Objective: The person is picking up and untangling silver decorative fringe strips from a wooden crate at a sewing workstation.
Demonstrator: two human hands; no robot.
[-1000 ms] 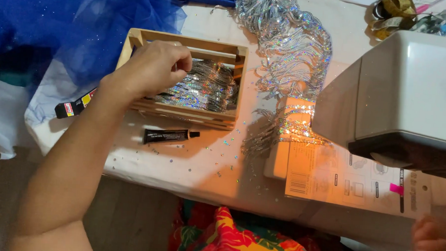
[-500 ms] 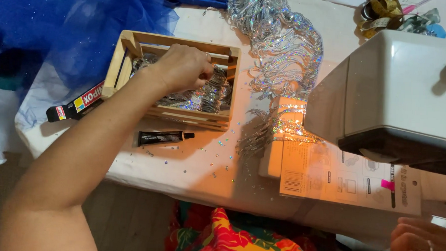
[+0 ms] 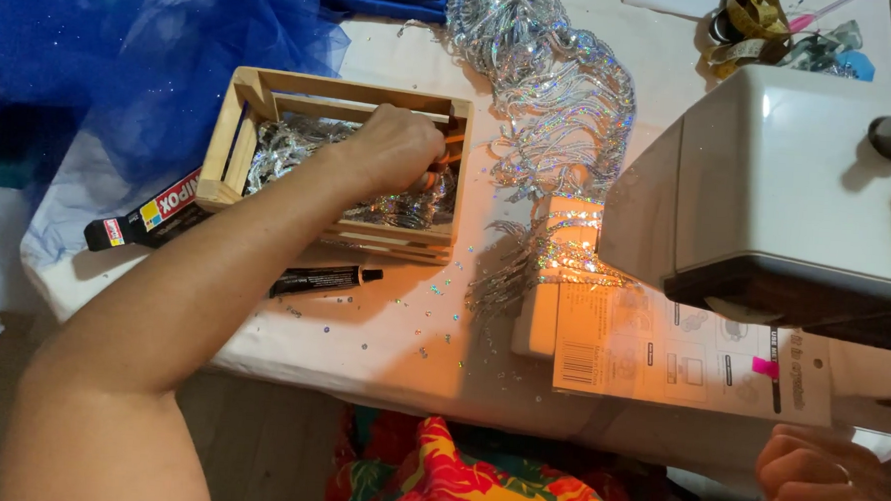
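Since 0.5 s earlier, the left hand (image 3: 395, 148) had dug deeper into the crate (image 3: 232, 141), fist curled around orange handles (image 3: 447, 158) pointing right. Right hand (image 3: 821, 482) sat loosely curled, empty.

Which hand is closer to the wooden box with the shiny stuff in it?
The left hand. It reaches inside the wooden box, among the shiny stuff. The right hand sits far off at the table's near edge, below the sewing machine.
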